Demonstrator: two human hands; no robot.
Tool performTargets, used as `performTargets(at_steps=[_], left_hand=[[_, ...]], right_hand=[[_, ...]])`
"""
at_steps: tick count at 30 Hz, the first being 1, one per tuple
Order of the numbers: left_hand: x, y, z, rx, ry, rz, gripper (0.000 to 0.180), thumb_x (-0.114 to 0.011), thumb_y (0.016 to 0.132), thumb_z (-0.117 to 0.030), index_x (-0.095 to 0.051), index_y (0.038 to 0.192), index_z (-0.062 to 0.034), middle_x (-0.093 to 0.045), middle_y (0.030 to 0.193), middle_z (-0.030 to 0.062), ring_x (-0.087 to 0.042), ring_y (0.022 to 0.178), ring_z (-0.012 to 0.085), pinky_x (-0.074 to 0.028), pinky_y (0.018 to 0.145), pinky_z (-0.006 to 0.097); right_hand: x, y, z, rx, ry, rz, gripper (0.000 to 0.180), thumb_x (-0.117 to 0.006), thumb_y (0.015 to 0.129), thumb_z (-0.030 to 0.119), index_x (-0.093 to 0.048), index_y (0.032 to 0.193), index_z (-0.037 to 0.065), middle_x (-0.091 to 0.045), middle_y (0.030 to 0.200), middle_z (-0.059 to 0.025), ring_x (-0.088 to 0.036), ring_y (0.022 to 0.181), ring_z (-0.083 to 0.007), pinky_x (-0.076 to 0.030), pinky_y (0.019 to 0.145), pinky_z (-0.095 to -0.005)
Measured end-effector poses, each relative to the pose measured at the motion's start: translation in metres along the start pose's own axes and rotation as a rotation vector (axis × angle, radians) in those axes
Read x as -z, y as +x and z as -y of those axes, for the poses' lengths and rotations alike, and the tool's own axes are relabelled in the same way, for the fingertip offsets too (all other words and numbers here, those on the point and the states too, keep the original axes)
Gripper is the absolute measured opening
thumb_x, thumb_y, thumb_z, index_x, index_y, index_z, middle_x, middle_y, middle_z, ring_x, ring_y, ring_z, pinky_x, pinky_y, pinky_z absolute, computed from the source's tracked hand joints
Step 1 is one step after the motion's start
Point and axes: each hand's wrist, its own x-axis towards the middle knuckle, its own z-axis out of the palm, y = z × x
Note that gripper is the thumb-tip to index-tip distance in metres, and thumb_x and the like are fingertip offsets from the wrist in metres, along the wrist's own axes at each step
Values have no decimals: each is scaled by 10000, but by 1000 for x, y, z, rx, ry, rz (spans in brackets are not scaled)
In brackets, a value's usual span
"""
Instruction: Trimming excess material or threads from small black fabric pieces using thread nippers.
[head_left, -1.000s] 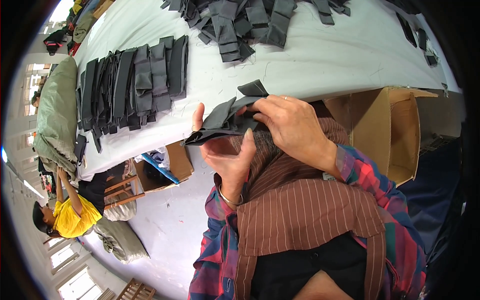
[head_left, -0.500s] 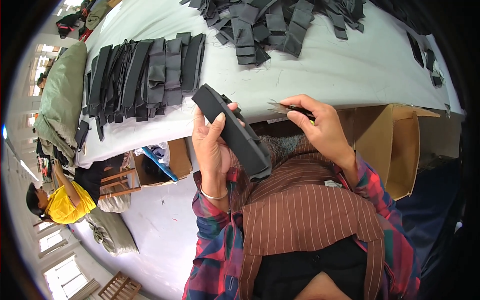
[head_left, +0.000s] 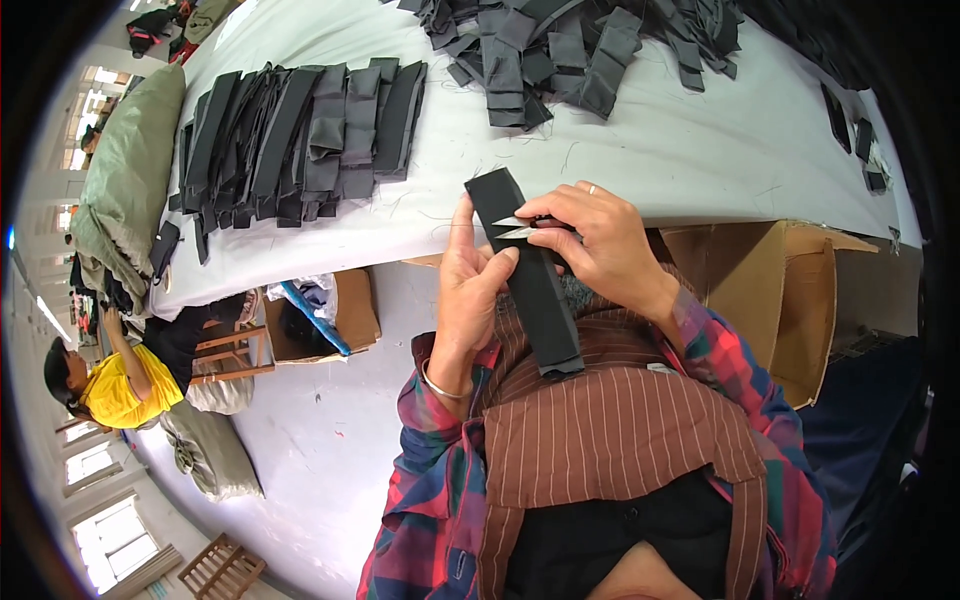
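Note:
My left hand (head_left: 472, 285) grips a long, dark grey fabric strip (head_left: 540, 305), thumb on its face and a finger along its far edge. The strip slants from the table edge down toward my apron. In my right hand (head_left: 597, 245) is a pair of thread snips (head_left: 517, 229), dark handled with pale pointed blades. The blades stand slightly apart over the strip's upper part; whether they touch the cloth I cannot tell. On the white table lie a row of similar dark strips (head_left: 290, 140) at the left and a loose heap of dark pieces (head_left: 560, 60) at the far side.
Under the table are an open cardboard box (head_left: 800, 300) at the right and another box (head_left: 357, 315) at the left. A large green sack (head_left: 130, 165) leans by the table's left end. Someone in a yellow top (head_left: 135, 390) is at the far left.
My left hand has moved right with the strip, which now shows its flat face. My right hand has brought the snips left and over the strip.

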Motion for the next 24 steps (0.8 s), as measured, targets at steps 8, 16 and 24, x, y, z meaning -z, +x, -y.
performTargets(at_steps=[8, 16, 24], left_hand=[[-8, -3, -4, 35, -112, 30, 581, -518, 909, -27, -238, 1417, -37, -657, 908, 200, -678, 681, 237, -584, 603, 308], [0, -2, -6, 70, -184, 74, 565, -516, 934, -67, -212, 1409, -30, -649, 912, 252, -674, 636, 267, -588, 543, 343], [-1, -4, -7, 46, -182, 66, 580, -508, 931, -59, -197, 1420, -34, -648, 897, 248, -672, 624, 263, -586, 536, 337]], right_hand=[[13, 0, -14, -17, -54, -5, 166, -670, 757, 96, -651, 922, 95, -628, 777, -44, -549, 699, -232, -442, 639, -331], [23, -5, -7, -4, -67, -45, 162, -686, 764, 147, -656, 922, 134, -627, 762, -1, -502, 664, -206, -395, 661, -321], [26, -6, -1, 63, -163, 3, 164, -679, 762, 118, -659, 925, 114, -590, 732, 0, -430, 639, -198, -331, 661, -309]])
